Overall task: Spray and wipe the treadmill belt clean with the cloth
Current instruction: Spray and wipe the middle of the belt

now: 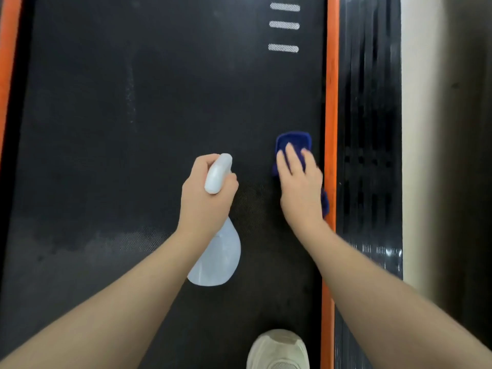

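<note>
Two hands; left [206, 194] grips bottle [217, 258]; right [300, 186] presses cloth [294, 141]

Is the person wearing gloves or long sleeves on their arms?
No. The left hand and right hand are bare, with no gloves, rings or watch showing. Both forearms are bare too, with no sleeves in view. A pale sneaker shows below.

A narrow orange trim strip [331, 107] runs down the right side of the machine, and a matching orange strip [6, 65] shows at the left edge. Just outside the right one lies a glossy black ribbed side rail [370, 129], catching a little light low down. Beyond that rail stands a pale cream wall [418, 129]. At the bottom, a light grey mesh sneaker [278, 350] pokes into view.
</note>
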Tool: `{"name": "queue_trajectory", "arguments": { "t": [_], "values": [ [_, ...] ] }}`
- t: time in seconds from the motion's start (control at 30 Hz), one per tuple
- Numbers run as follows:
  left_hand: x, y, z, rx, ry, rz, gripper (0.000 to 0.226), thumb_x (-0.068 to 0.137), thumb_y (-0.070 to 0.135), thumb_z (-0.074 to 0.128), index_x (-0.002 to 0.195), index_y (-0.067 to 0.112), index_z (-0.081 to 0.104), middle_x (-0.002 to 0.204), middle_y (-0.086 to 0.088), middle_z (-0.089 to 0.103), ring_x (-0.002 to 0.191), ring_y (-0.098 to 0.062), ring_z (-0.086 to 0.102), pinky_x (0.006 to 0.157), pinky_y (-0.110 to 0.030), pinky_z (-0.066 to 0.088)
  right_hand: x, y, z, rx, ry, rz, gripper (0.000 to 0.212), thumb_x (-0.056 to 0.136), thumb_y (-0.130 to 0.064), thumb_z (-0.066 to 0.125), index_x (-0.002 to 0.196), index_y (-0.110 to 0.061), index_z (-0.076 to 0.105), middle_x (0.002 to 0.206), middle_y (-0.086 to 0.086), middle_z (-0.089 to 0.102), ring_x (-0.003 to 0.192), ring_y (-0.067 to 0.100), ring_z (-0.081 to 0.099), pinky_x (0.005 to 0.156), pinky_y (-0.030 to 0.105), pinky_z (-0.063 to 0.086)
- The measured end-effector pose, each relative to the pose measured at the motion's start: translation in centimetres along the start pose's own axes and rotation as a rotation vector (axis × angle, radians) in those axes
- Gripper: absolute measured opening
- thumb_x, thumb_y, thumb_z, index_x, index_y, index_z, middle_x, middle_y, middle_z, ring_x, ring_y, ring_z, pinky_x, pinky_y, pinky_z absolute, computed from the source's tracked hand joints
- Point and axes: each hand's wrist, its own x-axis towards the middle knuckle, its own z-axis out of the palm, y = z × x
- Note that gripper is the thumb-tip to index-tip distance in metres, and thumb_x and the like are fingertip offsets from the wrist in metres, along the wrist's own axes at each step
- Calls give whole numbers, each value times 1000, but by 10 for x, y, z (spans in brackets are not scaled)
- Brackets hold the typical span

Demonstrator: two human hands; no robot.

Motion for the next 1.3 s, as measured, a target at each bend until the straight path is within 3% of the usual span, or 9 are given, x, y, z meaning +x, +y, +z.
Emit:
{"name": "queue_trajectory", "arguments": {
  "t": [0.13,0.27,0.4,0.57,0.8,0.97,1.07,1.2,1.3],
  "values": [
    [-2,-4,-11,8,-31,-103,20,90,13,57,109,18,51,90,14,54,75,4,54,59,-7,42,-74,-27,-8,116,-88,-281,51,78,-4,34,121,-4,62,130,13,57,115,32,41,76,41,51],
    [-12,-22,-19,13,-3,-194,20,89,13,56,108,17,52,92,13,55,82,-5,53,66,-19,43,-7,-19,-2,89,-67,-313,47,74,-3,37,111,-1,67,119,16,64,98,41,60,67,42,54],
    [-13,-28,-27,-5,4,-187,20,89,14,57,109,17,52,96,8,58,87,-8,56,68,-21,44,8,-28,-3,93,-20,-140,44,72,-2,49,112,-1,66,119,17,63,95,42,60,66,43,54],
    [-23,-31,-49,34,-71,-165,17,90,16,59,106,20,54,96,8,60,83,-2,56,69,-19,44,-79,-52,-21,241,-277,-467,69,50,-8,84,116,-7,65,123,13,61,102,31,40,61,40,52],
    [-24,-51,-67,149,-103,-173,18,88,12,60,106,15,56,103,-1,62,91,-13,58,70,-24,45,-32,-52,-1,132,-137,-260,47,75,-4,51,121,-5,61,129,15,57,98,39,52,65,41,51],
    [-42,-52,-77,201,-159,-163,17,90,13,58,107,17,55,97,7,61,83,-6,55,67,-21,43,-113,-42,-2,201,-317,-526,51,77,-4,55,129,-3,54,135,18,51,98,41,51,72,52,52],
    [-43,-54,-70,228,-186,-120,17,89,15,60,104,20,56,96,10,61,84,-5,56,66,-19,43,-66,-39,0,170,-273,-300,49,79,-5,35,122,-2,59,130,18,55,88,42,60,74,47,50],
    [-48,-49,-39,271,-331,-80,14,89,22,61,102,22,56,91,9,61,82,-7,56,63,-18,42,-37,-5,-38,148,-10,-207,45,79,-5,36,113,5,63,118,22,61,85,37,53,83,38,42],
    [-48,-39,-7,209,-324,-109,15,91,26,58,102,21,51,90,6,58,82,-12,56,70,-29,48,-63,14,-59,336,1,0,44,85,-12,38,122,-1,60,125,17,57,96,39,52,90,35,43]
  ]
}}
